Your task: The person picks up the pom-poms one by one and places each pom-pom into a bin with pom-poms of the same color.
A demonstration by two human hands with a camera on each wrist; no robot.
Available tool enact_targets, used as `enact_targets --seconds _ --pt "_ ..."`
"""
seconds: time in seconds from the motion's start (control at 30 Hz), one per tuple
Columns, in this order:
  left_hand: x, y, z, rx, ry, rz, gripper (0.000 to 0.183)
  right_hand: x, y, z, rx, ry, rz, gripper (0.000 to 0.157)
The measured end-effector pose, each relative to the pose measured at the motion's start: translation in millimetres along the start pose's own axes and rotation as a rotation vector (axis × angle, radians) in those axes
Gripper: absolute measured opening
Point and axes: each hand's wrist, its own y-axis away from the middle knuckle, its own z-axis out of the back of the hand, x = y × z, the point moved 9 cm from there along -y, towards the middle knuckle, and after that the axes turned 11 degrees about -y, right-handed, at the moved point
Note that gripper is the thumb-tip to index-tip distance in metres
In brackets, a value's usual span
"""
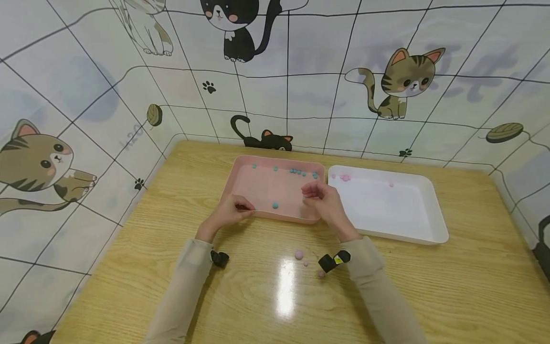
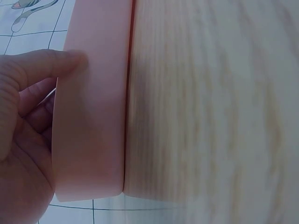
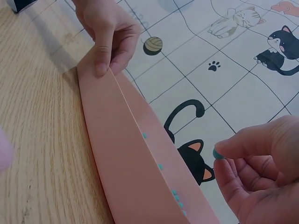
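Cat-patterned walls (image 1: pixel 313 95) are rising behind the pink tray (image 1: pixel 258 191); over it, my right hand (image 1: pixel 325 199) is pinching a teal bead (image 3: pixel 217 153), likely light, slippery, best fingertip-held, while my left hand (image 1: pixel 229 210) is gripping the tray's near side.

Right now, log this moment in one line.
left hand: grips pink tray wall | right hand: pinches teal bead | pink tray: holds teal beads | white tray: holds pink beads

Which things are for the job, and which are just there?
Probably for the job:
pink tray, held by the left hand
teal ball, pinched by the right hand
maybe white tray and pink balls

Probably just there:
cat-patterned wall
black thing at right edge
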Motion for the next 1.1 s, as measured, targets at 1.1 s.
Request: enact_targets --seconds 1.1 --pt "-0.4 0.2 1.3 -0.005 -0.020 -0.002 0.005 -4.3 -8.0 9.5 -0.128 -0.127 -0.091 0.026"
